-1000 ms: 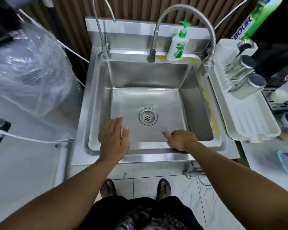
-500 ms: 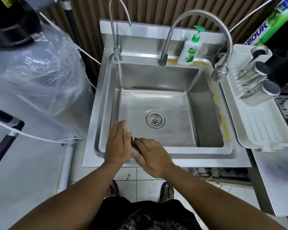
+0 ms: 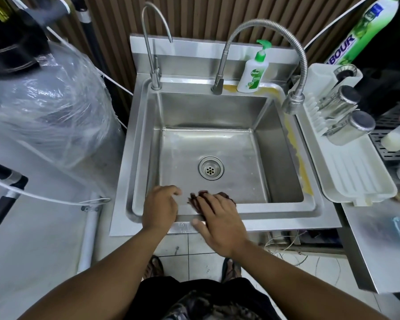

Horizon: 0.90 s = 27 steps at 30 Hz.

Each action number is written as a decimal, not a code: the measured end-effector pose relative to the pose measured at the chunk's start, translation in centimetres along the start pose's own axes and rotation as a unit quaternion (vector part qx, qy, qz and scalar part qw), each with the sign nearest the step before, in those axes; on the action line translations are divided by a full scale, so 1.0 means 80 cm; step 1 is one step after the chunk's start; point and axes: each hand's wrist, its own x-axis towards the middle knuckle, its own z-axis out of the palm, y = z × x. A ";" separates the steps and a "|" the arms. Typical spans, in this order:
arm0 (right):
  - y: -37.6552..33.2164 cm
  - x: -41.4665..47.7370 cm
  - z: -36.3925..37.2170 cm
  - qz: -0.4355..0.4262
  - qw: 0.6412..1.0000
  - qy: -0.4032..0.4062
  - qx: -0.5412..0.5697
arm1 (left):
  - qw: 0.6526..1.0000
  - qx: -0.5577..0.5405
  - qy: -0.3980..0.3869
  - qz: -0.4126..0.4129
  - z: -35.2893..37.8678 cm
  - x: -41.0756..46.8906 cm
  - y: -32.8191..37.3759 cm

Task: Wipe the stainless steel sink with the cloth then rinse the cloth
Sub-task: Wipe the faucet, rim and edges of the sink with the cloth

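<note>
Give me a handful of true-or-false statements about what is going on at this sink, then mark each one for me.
1. The right hand presses a dark cloth on the near edge of the sink. True.
2. Water is running from the flexible faucet. False: no water shows at either spout.
3. The soap bottle stands on the back ledge, between the faucet's base and its spout. True.
4. The left hand holds the cloth. False: it rests on the rim beside it.
5. The drain is covered by a plug. False: its holes are open.
</note>
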 end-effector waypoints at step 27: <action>-0.044 0.014 -0.055 0.298 0.850 0.010 0.434 | 0.923 0.146 -0.244 0.259 0.006 -0.018 0.011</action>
